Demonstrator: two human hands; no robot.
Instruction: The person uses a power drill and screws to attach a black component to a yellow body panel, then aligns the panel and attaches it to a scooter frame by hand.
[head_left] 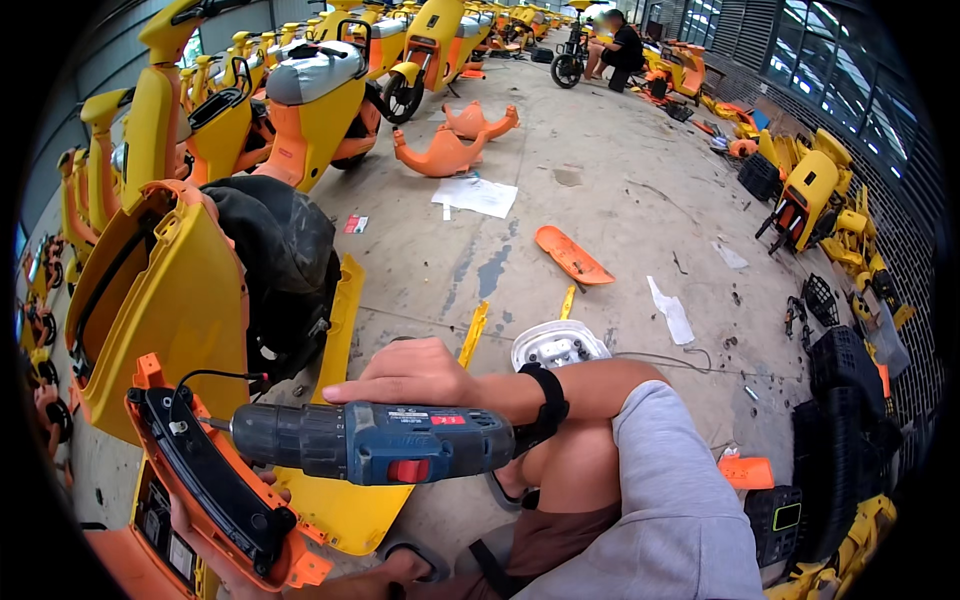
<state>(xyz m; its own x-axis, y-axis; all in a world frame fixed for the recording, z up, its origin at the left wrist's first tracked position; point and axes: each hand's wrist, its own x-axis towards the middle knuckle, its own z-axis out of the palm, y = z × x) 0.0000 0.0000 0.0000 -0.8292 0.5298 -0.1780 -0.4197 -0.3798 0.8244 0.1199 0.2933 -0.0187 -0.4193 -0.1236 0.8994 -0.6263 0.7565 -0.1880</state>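
Note:
My right hand grips a blue and grey cordless drill, held level with its bit pointing left. The bit tip meets an orange panel with a black inner frame at the lower left. My left hand holds that panel from underneath, and only its fingers show. A black strap circles my right wrist. Just behind the panel stand a yellow scooter body shell and a black seat. My bent knee and grey sleeve fill the lower right.
Rows of yellow scooters line the back left. Orange parts, a white sheet, an orange strip and a white lamp housing lie on the concrete floor. Black baskets pile up at right. A person sits far off.

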